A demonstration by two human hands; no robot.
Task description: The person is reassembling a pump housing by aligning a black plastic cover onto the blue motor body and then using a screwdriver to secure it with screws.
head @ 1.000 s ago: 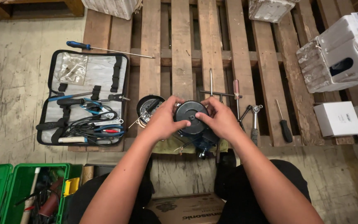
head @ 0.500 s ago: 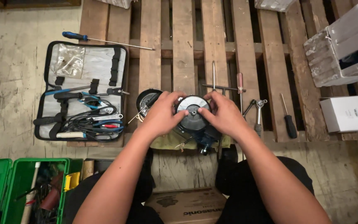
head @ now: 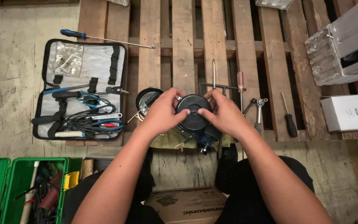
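Observation:
A round black motor housing (head: 194,114) sits on a wooden pallet (head: 183,49) in front of me, on an olive cloth (head: 168,140). My left hand (head: 162,113) grips its left side, thumb on the round black cover. My right hand (head: 224,114) grips its right side, thumb near the cover's centre hole. A blue part (head: 206,143) sticks out below the housing. A round metal dish (head: 147,99) lies just left of my left hand.
An open tool case (head: 81,89) with pliers and cables lies left. A blue-handled screwdriver (head: 104,38) lies above it. A ratchet (head: 260,112), other screwdrivers and a black-handled driver (head: 289,120) lie right. White boxes (head: 344,112) stand at right, a green toolbox (head: 17,186) lower left, a cardboard box (head: 187,207) below.
Both hands stay on the housing; the fingers have shifted slightly around the cover. The view has drifted a little, so the scene sits lower in the frame.

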